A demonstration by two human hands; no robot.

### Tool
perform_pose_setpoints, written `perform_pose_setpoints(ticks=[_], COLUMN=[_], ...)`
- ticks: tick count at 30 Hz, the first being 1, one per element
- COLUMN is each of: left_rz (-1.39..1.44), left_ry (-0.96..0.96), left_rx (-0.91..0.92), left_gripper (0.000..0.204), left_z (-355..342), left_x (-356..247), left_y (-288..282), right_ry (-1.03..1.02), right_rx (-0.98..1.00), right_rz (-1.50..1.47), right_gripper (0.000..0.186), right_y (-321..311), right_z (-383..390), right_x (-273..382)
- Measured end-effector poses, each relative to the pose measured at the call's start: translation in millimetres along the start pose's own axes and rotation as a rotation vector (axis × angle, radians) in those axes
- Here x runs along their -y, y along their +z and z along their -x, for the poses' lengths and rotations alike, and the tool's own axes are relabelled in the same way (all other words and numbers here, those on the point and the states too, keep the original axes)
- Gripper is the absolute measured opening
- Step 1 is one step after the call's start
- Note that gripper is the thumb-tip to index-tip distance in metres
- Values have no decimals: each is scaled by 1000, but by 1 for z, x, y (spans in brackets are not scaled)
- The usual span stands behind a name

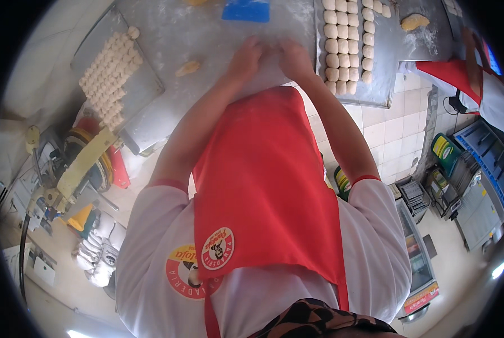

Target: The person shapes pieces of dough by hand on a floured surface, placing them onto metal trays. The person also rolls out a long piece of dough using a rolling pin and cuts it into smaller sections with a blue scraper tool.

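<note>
My left hand (246, 59) and my right hand (295, 59) are close together on the floured steel worktop (179, 31), fingers curled down; whatever lies under their fingertips is hidden. A blue flat scraper (245, 10) lies just beyond them. A small piece of dough (188, 68) sits left of my left hand. To my right is a metal tray (381, 90) with rows of pale dough balls (342, 48). At the far left another tray (153, 84) carries many small dough balls packed together (108, 76).
A co-worker in a red apron (449, 76) stands at the right beside another worktop (421, 48) holding a dough piece (414, 22). A machine with a yellow bar (83, 163) is at the lower left; crates and racks (477, 180) and a glass-topped case (415, 248) are at the lower right.
</note>
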State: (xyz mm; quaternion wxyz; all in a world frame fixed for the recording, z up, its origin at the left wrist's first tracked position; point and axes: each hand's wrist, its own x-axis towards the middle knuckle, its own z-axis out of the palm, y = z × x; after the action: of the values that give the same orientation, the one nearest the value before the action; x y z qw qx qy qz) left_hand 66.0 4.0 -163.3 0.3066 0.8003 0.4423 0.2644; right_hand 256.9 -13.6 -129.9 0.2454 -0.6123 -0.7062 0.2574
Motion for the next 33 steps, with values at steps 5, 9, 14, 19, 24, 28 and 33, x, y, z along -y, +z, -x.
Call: perform_pose_setpoints(ticks=[5, 9, 14, 19, 24, 28, 33], left_rz=[83, 65, 178, 467, 27, 327, 370], left_ry=[-82, -285, -518, -685, -637, -587, -596], left_rx=[-35, -127, -275, -210, -104, -57, -17], left_gripper=[21, 27, 50, 49, 40, 36, 33], left_z=[-2, -2, 1, 27, 48, 38, 40], left_x=[-12, -7, -39, -27, -13, -20, -25], left_y=[1, 8, 32, 27, 27, 21, 13], right_ry=[215, 232, 144, 11, -63, -201, -263], right_rx=[61, 93, 310, -194, -202, -6, 185], right_rz=[-116, -142, -151, 151, 212, 242, 197], right_gripper=[29, 36, 42, 45, 53, 48, 40], right_y=[-5, 1, 20, 32, 55, 30, 4], right_z=[-14, -26, -52, -74, -39, -34, 11], right_x=[4, -2, -52, 18, 12, -52, -24])
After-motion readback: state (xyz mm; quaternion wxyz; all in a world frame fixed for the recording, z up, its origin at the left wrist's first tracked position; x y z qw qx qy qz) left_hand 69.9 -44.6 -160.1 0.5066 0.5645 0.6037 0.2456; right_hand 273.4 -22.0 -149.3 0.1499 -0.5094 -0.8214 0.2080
